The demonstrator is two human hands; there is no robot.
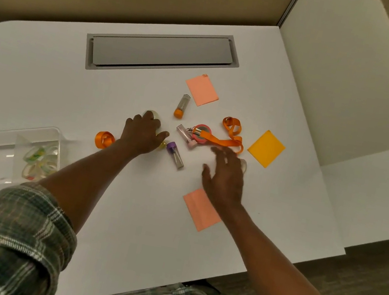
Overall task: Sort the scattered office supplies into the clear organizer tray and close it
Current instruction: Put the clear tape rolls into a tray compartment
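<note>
a: where's the tray [7,140]?

b: far left of the desk [46,69], lid open, clear. one compartment near its right end already holds a few tape rolls [38,162]. rest looks bare, tho the plastic glare makes it hard to tell.

a: so which step r we on?

b: early sorting imo. most stuff's still loose. going left to right: orange ribbon coil [104,139], then the left hand [145,133], fingers curled down over a pale tape roll [151,115]. can't tell if it's really gripped or just covered.

a: next?

b: small yellow bit [162,145] by the thumb, too hidden to name. then 3 little tubes: purple cap [175,155], orange cap [182,106], pink cap [186,134]. a pink round thing [201,134] w/ an orange strap [226,140] draped across it.

a: right hand [226,176]?

b: flat, fingers spread, hovering low, holding nothing i can see. a clear round thing [244,165] peeks out past it, prob more tape.

a: paper?

b: 2 pink notes, one far [202,90], one near [199,210] partly under the right wrist. yellow note [266,148] furthest right.

a: next move needs?

b: i'd say close on the tape roll, lift, carry left to the tape compartment. the ribbon coil sits in that path, so go over it. the strap's tangled w/ the pink thing, likely drags it.
</note>
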